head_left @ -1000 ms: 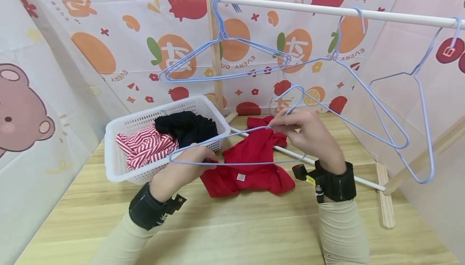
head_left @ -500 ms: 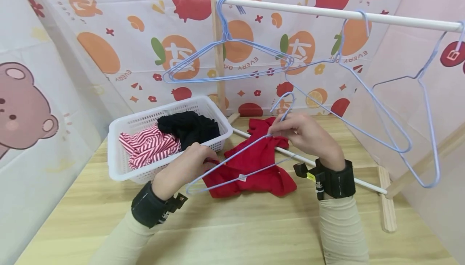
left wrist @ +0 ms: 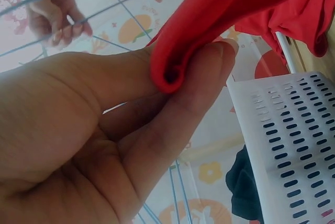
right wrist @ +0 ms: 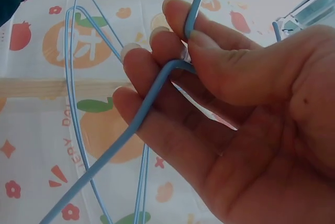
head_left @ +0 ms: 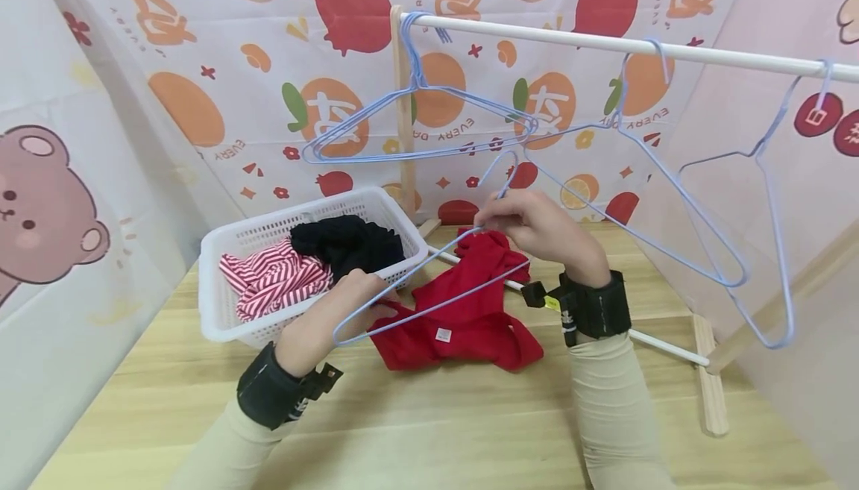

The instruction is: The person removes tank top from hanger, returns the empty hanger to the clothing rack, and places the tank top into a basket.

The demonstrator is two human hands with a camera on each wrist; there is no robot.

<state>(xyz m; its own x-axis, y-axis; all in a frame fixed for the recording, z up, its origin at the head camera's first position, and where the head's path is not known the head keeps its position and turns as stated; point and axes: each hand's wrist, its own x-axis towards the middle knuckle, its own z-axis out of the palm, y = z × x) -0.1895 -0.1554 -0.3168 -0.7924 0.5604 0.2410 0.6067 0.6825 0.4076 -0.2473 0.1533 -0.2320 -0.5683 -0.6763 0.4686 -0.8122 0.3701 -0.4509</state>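
Note:
A red garment [head_left: 463,303] with a white label at its edge lies partly on the table. My left hand [head_left: 349,300] pinches its left edge; in the left wrist view a folded red edge [left wrist: 175,64] sits between thumb and fingers. My right hand [head_left: 537,229] holds a blue wire hanger [head_left: 409,281] at the neck below its hook. The hanger is tilted, its left end low in front of my left hand, its bar crossing before the garment. In the right wrist view the blue wire [right wrist: 131,124] runs between thumb and forefinger and across the other fingers.
A white basket [head_left: 231,233] at the left holds a red-and-white striped garment [head_left: 275,281] and a black garment [head_left: 349,244]. Behind, a white rail [head_left: 570,39] carries several blue hangers [head_left: 362,113]. The rack's wooden foot [head_left: 710,385] stands at right; a lower white bar [head_left: 671,348] crosses the table.
The held hanger has tipped, its left end dropping from above my left hand to in front of it. My right hand has then moved slightly left and up. The left hand keeps its pinch.

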